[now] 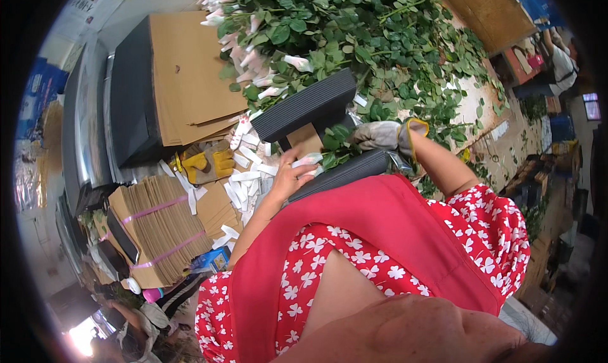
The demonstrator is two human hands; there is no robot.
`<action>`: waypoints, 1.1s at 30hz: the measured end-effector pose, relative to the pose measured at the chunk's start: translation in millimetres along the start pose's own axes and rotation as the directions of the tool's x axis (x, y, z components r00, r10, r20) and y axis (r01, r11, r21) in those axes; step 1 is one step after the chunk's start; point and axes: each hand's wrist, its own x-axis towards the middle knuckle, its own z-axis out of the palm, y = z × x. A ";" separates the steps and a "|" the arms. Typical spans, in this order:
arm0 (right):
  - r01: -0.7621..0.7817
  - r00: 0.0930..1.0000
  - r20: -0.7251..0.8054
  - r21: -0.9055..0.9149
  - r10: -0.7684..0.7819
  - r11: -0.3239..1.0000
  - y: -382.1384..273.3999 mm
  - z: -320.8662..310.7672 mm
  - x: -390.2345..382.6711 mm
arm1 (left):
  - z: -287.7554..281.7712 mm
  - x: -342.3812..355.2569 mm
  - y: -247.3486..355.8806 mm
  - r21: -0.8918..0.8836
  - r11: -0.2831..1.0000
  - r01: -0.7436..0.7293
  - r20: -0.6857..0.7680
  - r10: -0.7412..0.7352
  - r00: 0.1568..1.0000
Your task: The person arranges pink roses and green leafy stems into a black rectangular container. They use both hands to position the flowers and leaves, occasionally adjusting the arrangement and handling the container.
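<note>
My bare left hand [290, 176] has its fingers closed on pale pink rose buds [310, 162] in white wraps, over a piece of brown cardboard [303, 137] between two dark ribbed padded bars [307, 103]. My right hand [380, 135], in a grey glove with yellow cuff, is closed around the leafy stems [341, 149] of those roses at the right end of the bars. Loose white strips [244, 189] lie left of my left hand, and a yellow work glove [202, 162] rests beside them.
A big pile of leafy pink roses [380, 34] covers the bench behind. At left are stacked cardboard sheets [190, 72] and a strapped cardboard bundle [161, 230]. Other people work at the far right [560, 62] and lower left [139, 331].
</note>
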 end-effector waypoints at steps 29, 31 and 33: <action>-0.342 0.939 -0.164 -0.499 0.301 0.796 -8.8 -16.9 10.3 | 3.2 -5.4 -14.5 -0.053 0.992 0.116 -0.031 -0.117 0.993; -0.040 0.981 -0.166 -0.673 -0.099 0.738 53.0 -2.1 -4.3 | 6.5 -7.5 -10.4 -0.158 0.980 0.122 -0.083 -0.137 0.987; -0.167 0.971 0.003 -0.707 0.239 0.687 -0.3 -19.1 9.7 | 6.6 -15.4 -9.9 -0.073 0.990 0.121 -0.094 -0.127 0.987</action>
